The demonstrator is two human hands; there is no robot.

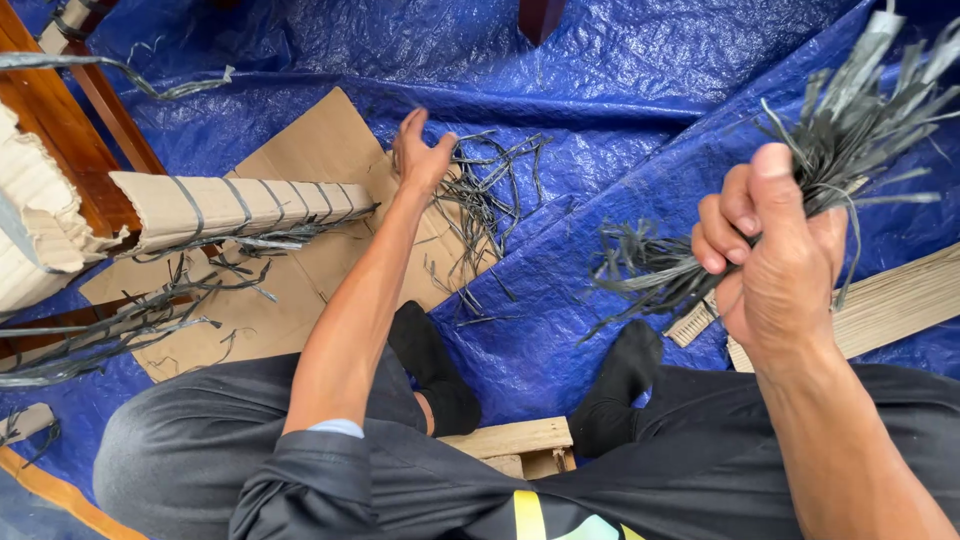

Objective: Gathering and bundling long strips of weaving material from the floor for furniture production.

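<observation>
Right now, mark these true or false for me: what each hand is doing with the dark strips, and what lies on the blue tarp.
1. The right hand grips a bundle of dark grey flat strips. True.
2. The left hand holds a hammer. False: it reaches down to loose dark strips lying on the flat brown cardboard sheet.
3. The floor covering is a crinkled blue plastic tarp. True.
4. The rolled corrugated cardboard at left is bare of bindings. False: dark strips wrap around it.
5. The person wears white shoes. False: black socks show.
</observation>
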